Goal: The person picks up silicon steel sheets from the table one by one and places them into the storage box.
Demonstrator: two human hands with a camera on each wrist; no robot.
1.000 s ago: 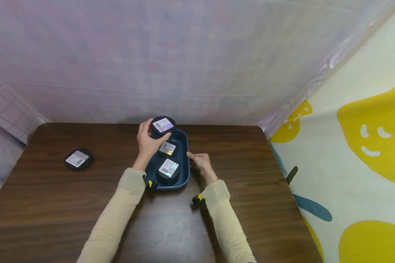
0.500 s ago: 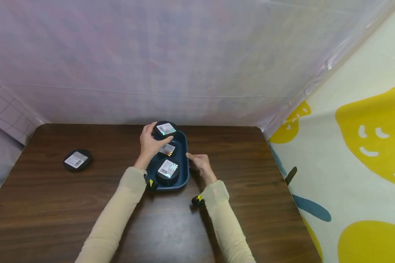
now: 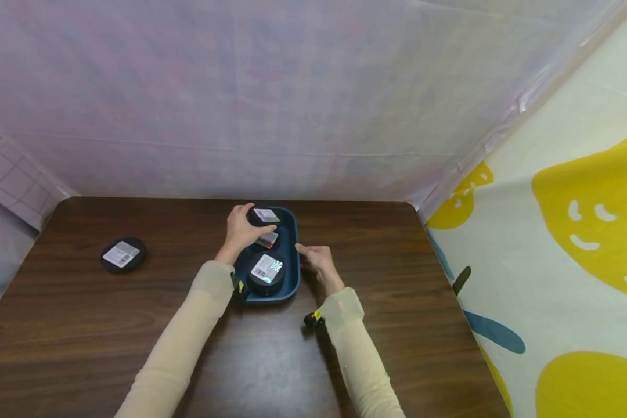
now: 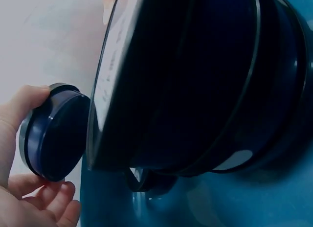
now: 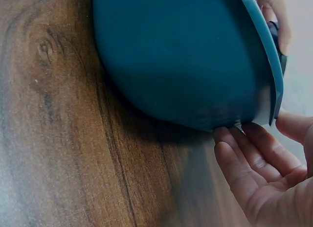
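Observation:
My left hand (image 3: pixel 239 231) holds a round dark tin (image 3: pixel 263 216) with a white label on its top, thumb on one side and fingers on the other. In the left wrist view this tin (image 4: pixel 61 131) shows a dark blue side and black rim. It is at the far end of a blue tray (image 3: pixel 295 273). A similar tin (image 3: pixel 269 240), partly hidden by my thumb, sits mid-tray, and another tin (image 3: pixel 267 271) stands at the near end. My right hand (image 3: pixel 321 264) grips the tray's right side, thumb at the rim and fingertips against the outer wall (image 5: pixel 186 80).
A round dark tin (image 3: pixel 123 255) with a white label lies apart on the left of the brown wooden table (image 3: pixel 188 337). A pale curtain (image 3: pixel 271 116) hangs behind the table's far edge. A lemon-patterned cloth (image 3: pixel 580 244) hangs on the right.
My left hand has lowered its tin toward the tray's far end, nearer the viewer. The right hand stays at the tray's side.

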